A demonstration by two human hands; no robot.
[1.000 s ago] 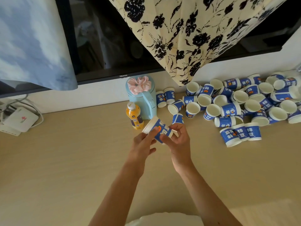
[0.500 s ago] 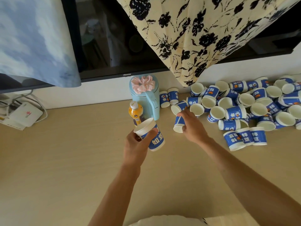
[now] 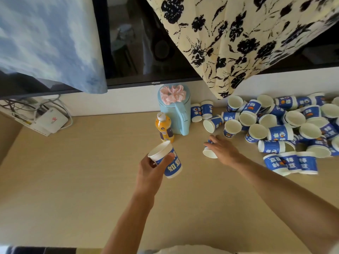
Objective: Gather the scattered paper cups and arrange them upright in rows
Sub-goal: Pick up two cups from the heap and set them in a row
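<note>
My left hand grips a blue-and-white paper cup by its side, tilted, mouth up and to the left, above the wooden table. My right hand rests over another paper cup lying on its side, fingers curled on it. A heap of several more cups lies scattered at the right, some on their sides, some mouth up. Two cups stand against the wall beside the kettle. Three cups stand upside down in a short row.
A light-blue kettle with a pink scrunchie on its lid stands by the wall, an orange drink bottle in front of it. A TV screen, hanging cloths and a white router box with cables lie behind.
My hands have parted: the left carried its cup leftwards and tilted it mouth up, the right reached forward and closed over a cup lying on the table.
</note>
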